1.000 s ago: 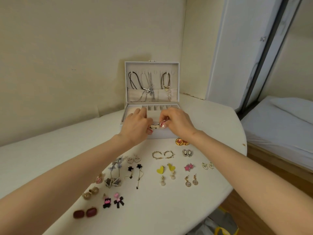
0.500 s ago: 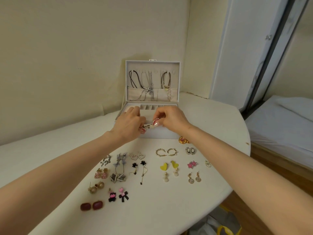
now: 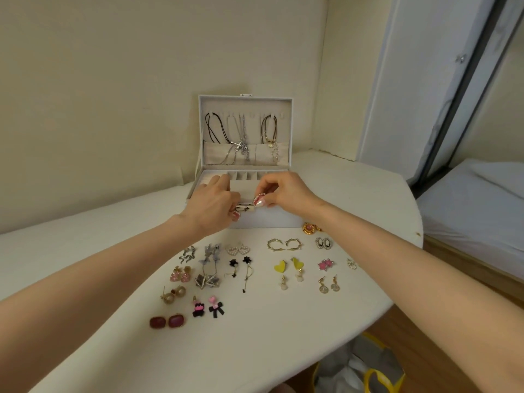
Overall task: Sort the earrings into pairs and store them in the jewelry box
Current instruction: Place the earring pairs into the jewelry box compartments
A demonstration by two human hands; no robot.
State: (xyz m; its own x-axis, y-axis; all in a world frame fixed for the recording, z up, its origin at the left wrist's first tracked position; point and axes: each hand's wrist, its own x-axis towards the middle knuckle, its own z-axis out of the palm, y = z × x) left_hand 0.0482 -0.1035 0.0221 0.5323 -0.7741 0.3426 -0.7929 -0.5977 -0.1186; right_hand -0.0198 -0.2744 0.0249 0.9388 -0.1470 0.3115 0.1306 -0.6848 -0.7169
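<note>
white rounded table (image 3: 283,336) in a cream-walled corner; open cream-lined jewelry box (image 3: 272,218) at the back, paired earrings (image 3: 279,266) laid before it. right hand (image 3: 286,191) pinches a pink pearl-rimmed earring (image 3: 259,197) over the box's front; left hand (image 3: 212,207) curls alongside, grip i cannot tell.

No legible text — no labels, brands, numbers.

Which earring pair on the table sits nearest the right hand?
The gold-rimmed pink round pair, by the front of the jewelry box, just below the right hand at its wrist. No other lies that close.
</note>
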